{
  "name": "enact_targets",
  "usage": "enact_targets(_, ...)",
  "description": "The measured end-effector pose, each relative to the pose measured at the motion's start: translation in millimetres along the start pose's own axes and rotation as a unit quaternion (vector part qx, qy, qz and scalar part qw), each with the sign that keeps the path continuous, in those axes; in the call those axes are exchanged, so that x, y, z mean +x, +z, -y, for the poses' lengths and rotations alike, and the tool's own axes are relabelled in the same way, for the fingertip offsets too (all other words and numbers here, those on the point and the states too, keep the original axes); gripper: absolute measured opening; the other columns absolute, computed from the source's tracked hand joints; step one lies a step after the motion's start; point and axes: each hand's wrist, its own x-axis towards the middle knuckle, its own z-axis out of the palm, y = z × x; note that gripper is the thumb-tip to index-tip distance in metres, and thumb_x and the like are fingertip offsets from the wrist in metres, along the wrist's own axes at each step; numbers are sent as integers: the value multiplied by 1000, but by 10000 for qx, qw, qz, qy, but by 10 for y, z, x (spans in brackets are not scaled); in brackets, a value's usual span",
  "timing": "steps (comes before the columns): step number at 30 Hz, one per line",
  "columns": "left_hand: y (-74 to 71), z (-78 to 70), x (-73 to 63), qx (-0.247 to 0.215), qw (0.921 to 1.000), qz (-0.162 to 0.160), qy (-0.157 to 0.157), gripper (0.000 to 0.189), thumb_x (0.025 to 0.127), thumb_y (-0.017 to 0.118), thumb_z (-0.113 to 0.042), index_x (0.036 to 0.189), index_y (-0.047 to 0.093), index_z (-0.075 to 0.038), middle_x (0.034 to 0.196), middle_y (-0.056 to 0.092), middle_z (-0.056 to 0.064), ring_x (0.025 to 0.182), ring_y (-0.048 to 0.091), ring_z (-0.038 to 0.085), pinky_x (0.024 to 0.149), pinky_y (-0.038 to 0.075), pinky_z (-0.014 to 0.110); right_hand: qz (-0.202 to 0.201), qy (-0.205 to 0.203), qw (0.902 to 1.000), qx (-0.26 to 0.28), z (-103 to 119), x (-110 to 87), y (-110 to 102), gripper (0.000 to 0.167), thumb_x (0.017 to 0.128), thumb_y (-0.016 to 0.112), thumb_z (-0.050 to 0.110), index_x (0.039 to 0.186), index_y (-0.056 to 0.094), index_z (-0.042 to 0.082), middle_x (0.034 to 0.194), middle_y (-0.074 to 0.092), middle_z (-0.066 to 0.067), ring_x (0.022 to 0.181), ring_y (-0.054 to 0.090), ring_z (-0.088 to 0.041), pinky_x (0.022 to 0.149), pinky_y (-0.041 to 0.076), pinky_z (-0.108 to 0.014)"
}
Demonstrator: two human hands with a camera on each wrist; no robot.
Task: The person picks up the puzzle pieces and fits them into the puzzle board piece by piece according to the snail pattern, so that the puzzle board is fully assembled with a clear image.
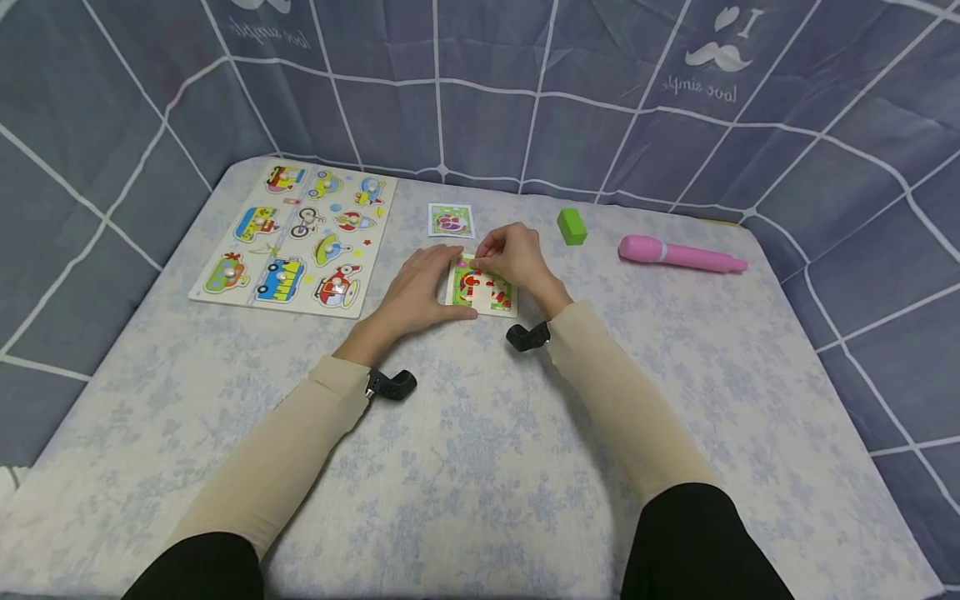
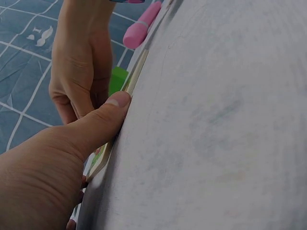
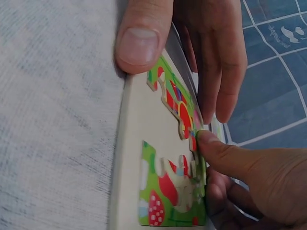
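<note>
A small wooden jigsaw board (image 1: 481, 298) with red and green picture pieces lies between my hands. My left hand (image 1: 417, 290) holds it at the left, thumb along the near edge and fingers at the far side. The right hand (image 1: 517, 257) bends over the far part of the board, thumb and fingers pinching a jigsaw piece that is mostly hidden. In the right wrist view, the right thumb (image 3: 232, 155) touches the board's picture side. Bare wood (image 3: 160, 127) shows between the fitted pieces. The left thumb (image 2: 108, 117) presses the board's edge in the left wrist view.
A small picture card (image 1: 452, 221) lies behind the board. At the left is a large knob puzzle board (image 1: 321, 306) with vehicle pieces. A green block (image 1: 572, 227) and a pink baton-like object (image 1: 678, 255) lie to the right. Dark checked cloth (image 1: 487, 125) hangs behind the table.
</note>
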Motion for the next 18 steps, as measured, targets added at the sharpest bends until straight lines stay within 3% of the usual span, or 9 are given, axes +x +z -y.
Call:
enact_targets(7,-54,6,11,-7,10000,-81,-41,107,78,91,-51,161,39,-9,166,42,12,157,31,31,135,12,43,309,9,9990,-307,140,76,-32,17,89,86,19,83,77,7,66,64,2,78,56,-17,108,38,-41)
enact_targets(11,-36,12,13,8,10000,-34,-59,107,79,90,-52,162,39,-9,166,41,12,158,31,31,135,12,43,243,234,9990,-282,161,37,12,19,92,84,21,83,75,6,68,61,3,81,55,-18,95,44,-36)
enact_targets(14,-12,9,18,23,10000,5,-71,107,79,90,-53,162,39,-10,167,40,12,158,30,31,135,11,43,64,179,9997,-151,116,-12,49,17,93,82,18,85,76,5,73,66,-2,79,58,-18,83,46,-33)
enact_targets(18,10,0,15,33,10000,31,-78,106,79,90,-52,162,39,-10,167,40,12,158,31,31,135,12,43,-58,-97,9999,65,22,-93,59,10,95,80,13,91,79,4,84,75,-10,79,67,-21,87,51,-32)
